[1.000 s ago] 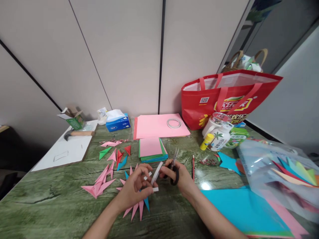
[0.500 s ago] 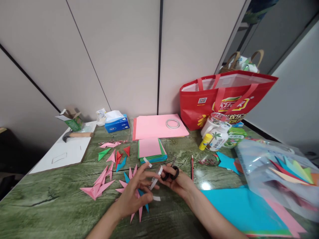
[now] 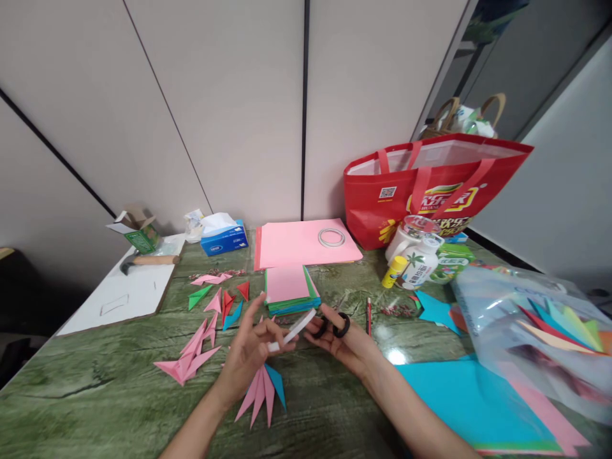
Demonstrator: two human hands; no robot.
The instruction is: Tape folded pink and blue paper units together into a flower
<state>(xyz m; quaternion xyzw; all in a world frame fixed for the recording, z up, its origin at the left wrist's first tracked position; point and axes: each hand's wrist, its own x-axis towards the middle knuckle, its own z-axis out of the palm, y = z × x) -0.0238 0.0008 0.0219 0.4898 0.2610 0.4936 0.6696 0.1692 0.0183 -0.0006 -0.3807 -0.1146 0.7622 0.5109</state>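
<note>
My left hand is raised over the table, its index finger stretched up and its thumb and other fingers pinching a narrow white strip, which looks like tape. The strip slants up to the right, close to the fingertips of my right hand. Black-handled scissors hang on the fingers of that hand; their blades are hidden. Below my left hand lies a fan of folded pink paper points with a blue folded point, partly covered by the hand.
Small coloured paper squares are stacked behind my hands. Larger pink sheets carry a tape ring. Folded pink pieces lie left. To the right are a pencil, glue stick, blue sheets and a plastic bag.
My left index finger has straightened upward, and the white strip has tilted flatter between my hands. My right hand has moved slightly right and its fingers have opened from the strip, keeping the scissors.
</note>
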